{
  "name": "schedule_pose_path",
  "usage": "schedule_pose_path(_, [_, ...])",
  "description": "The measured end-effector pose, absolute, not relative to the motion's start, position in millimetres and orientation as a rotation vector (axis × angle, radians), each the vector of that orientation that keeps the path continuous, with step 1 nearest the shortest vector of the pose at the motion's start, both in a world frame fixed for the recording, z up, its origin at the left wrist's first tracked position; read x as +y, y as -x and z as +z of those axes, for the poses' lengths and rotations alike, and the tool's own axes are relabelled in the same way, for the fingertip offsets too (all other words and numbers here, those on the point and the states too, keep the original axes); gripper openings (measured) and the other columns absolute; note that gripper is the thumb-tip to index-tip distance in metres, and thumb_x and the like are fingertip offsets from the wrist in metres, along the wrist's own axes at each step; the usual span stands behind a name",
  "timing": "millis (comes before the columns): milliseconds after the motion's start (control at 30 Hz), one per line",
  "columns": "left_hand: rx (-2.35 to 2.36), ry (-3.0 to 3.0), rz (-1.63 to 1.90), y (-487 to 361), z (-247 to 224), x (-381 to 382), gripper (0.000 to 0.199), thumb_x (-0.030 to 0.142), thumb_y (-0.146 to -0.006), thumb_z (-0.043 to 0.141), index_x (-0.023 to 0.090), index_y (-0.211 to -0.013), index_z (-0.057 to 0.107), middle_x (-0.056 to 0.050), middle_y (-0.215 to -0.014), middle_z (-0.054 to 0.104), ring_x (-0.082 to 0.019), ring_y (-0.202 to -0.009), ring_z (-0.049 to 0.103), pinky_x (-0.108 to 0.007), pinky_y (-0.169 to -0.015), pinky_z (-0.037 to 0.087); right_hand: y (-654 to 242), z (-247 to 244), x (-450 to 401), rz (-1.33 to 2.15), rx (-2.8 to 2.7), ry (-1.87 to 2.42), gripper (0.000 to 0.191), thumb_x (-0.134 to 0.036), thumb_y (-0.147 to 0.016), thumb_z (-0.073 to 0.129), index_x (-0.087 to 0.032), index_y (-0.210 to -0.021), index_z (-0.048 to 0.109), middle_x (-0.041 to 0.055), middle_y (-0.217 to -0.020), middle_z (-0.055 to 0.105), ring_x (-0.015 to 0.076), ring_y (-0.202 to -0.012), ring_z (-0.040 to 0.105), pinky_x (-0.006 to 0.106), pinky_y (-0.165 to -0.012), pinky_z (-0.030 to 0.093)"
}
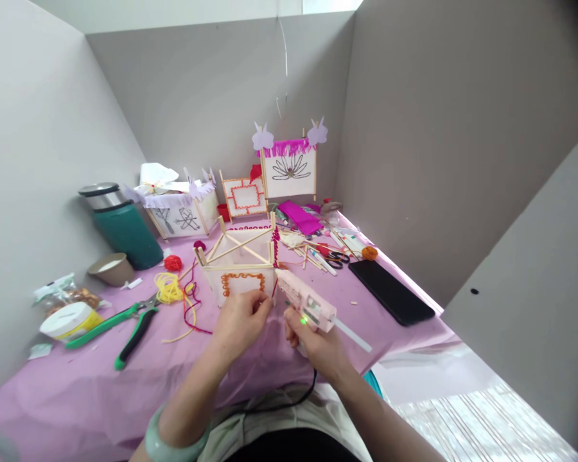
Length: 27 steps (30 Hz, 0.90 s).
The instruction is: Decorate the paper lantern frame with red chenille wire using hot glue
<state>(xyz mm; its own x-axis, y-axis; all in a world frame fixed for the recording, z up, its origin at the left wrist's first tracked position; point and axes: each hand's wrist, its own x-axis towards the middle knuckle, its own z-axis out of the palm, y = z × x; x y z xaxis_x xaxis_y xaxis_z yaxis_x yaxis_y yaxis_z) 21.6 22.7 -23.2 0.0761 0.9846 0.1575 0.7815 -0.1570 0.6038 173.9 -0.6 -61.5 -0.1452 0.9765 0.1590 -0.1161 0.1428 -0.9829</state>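
A stick-framed paper lantern (pixel 214 282) stands before me, orange yarn curling across its front panel and magenta yarn along its right edge. Low against that panel, my left hand (pixel 241 317) is closed in a pinch on a dark red yarn (pixel 275 285), which runs up to the front right corner post. The rest of the strand trails out at the left. My right hand (pixel 313 343) grips a pale pink hot glue gun (pixel 308 298), its green light lit and a glue stick poking from the back. Its nozzle is close to the corner post; contact is unclear.
Green-handled pliers (pixel 135 327), yellow yarn (pixel 167 288) and a teal bottle (pixel 125 231) are at left. Scissors (pixel 338 259), loose sticks and a black phone (pixel 390 292) lie at right. Finished-looking lanterns (pixel 289 170) stand behind. Grey partitions (pixel 221 96) enclose the table.
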Motion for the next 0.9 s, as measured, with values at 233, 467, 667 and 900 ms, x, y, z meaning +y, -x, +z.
schedule_pose_path(233, [1.78, -1.98, 0.753, -21, -26, 23, 0.029, 0.035, -0.083, 0.046, 0.017, -0.064, 0.06, 0.002, -0.055, 0.052, -0.013, -0.054, 0.047, -0.024, -0.054, 0.029, -176, -70, 2, 1.28, -1.362, 0.886, 0.046, -0.058, -0.083, 0.057, -0.019, -0.059, 0.055, -0.0008, -0.054, 0.052, 0.0122, -0.05, 0.051, 0.024, -0.05, 0.042])
schedule_pose_path(467, [1.803, -1.981, 0.735, -17, -26, 21, 0.028, 0.033, -0.083, 0.044, 0.018, -0.063, 0.057, 0.002, -0.054, 0.05, -0.013, -0.054, 0.046, -0.024, -0.054, 0.027, -177, -76, 7, 1.331, -1.342, 0.856, 0.045, -0.057, -0.084, 0.059, -0.019, -0.06, 0.057, -0.0013, -0.055, 0.053, 0.0121, -0.052, 0.051, 0.024, -0.054, 0.042])
schedule_pose_path(667, [1.812, -1.937, 0.708, -19, -23, 20, 0.027, 0.03, -0.084, 0.041, 0.018, -0.066, 0.057, 0.002, -0.052, 0.049, -0.013, -0.052, 0.047, -0.024, -0.054, 0.028, -178, -73, 17, 1.566, -1.176, 0.751, 0.046, -0.06, -0.076, 0.065, -0.017, -0.062, 0.057, -0.0022, -0.052, 0.054, 0.0096, -0.046, 0.046, 0.023, -0.048, 0.036])
schedule_pose_path(900, [1.83, -1.94, 0.696, -20, -20, 19, 0.028, 0.03, -0.084, 0.042, 0.018, -0.062, 0.054, 0.002, -0.053, 0.05, -0.013, -0.054, 0.048, -0.024, -0.055, 0.029, -180, -67, 19, 1.701, -1.091, 0.635, 0.043, -0.057, -0.077, 0.064, -0.017, -0.065, 0.056, -0.0028, -0.049, 0.054, 0.0085, -0.042, 0.043, 0.022, -0.045, 0.034])
